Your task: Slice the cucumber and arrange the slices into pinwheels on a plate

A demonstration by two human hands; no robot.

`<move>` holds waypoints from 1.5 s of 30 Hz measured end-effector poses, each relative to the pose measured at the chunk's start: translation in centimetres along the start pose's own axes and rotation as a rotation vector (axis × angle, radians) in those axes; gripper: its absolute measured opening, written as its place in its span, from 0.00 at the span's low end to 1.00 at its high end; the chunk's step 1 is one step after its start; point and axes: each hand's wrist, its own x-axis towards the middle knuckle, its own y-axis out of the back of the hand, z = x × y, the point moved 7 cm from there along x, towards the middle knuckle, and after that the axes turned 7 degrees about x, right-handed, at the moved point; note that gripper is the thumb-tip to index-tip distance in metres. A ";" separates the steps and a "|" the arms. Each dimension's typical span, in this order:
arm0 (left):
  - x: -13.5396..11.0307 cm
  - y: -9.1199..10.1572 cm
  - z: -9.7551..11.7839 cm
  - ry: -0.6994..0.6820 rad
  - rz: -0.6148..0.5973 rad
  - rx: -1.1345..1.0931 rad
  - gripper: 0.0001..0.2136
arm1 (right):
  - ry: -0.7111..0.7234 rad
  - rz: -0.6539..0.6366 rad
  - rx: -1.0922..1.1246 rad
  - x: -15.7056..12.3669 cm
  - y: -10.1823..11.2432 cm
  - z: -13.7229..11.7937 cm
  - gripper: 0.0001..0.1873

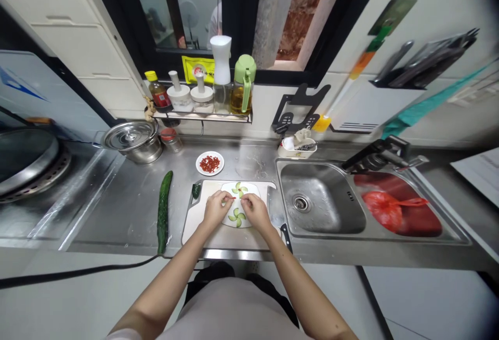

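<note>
Head view: between cucumber (163,212) and knife (287,237), left hand (217,208) pinches red piece (234,198); right hand's (255,210) hold unclear.

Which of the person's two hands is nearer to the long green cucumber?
Left. The left hand is at the left edge of the white plate, with the cucumber off to its left; the right hand is at the plate's right edge, farther away.

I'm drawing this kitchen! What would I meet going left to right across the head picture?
Big round dark pan, silver lidded metal pot, long dark-green cucumber, person's bare left hand, person's bare right hand, rectangular grey steel sink basin, shiny red plastic bag.
</note>
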 end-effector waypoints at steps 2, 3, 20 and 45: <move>-0.5 0.1 0.1 -0.016 -0.023 0.012 0.04 | 0.013 -0.026 -0.011 -0.1 -0.4 -0.4 0.08; -0.8 0.1 0.2 -0.019 -0.037 0.023 0.05 | 0.018 -0.038 -0.017 -0.2 -0.6 -0.6 0.08; -3.9 -1.0 0.3 0.002 -0.182 0.145 0.06 | 0.056 -0.152 -0.113 -2.1 -1.7 -0.3 0.07; -4.1 -3.9 -1.0 0.174 -0.233 0.333 0.06 | -0.043 -0.173 -0.400 -3.6 -3.9 3.1 0.10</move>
